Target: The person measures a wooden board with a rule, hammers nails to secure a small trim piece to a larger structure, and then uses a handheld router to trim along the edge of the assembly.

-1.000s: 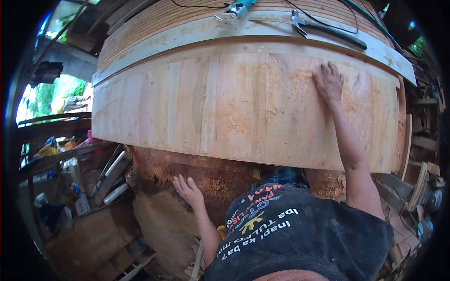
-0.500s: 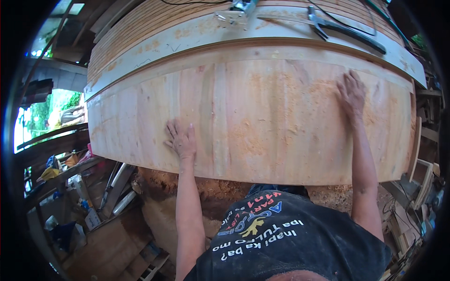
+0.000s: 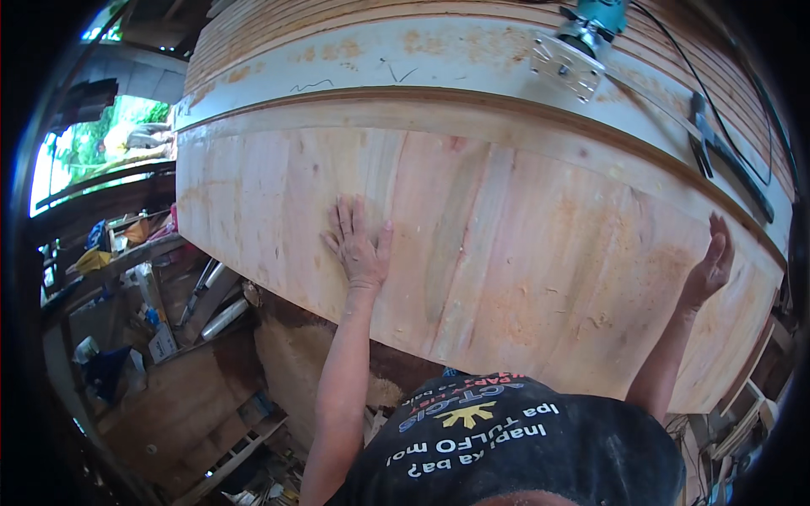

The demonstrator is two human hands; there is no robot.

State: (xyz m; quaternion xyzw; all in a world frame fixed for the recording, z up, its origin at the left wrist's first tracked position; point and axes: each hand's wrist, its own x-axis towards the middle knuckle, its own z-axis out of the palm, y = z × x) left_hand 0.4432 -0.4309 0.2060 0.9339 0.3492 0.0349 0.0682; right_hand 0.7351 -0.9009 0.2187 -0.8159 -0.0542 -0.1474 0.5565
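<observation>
A broad pale wooden panel [image 3: 291, 202], made of joined strips, stretches across in front of me. My left hand [image 3: 361, 249] lies palm down on its left half, fingers spread and holding nothing. Toward the right end, my right hand [image 3: 711, 266] is turned on its side above the panel, fingers stretched out and nothing in them. Whether it touches the wood I cannot tell. Fine shavings [image 3: 601, 321] are scattered over the panel's right part.
Behind the panel runs a white dusty board [image 3: 354, 63] with a teal router [image 3: 582, 51] on it. Beside that lie a hammer [image 3: 732, 160] and a black cord [image 3: 688, 63]. Tools and scraps, including a silver tube [image 3: 225, 319], crowd the lower left.
The view has swung left. My right hand has turned from lying flat to standing on its side. Fewer shavings lie on the middle of the panel. My left hand stays flat.
</observation>
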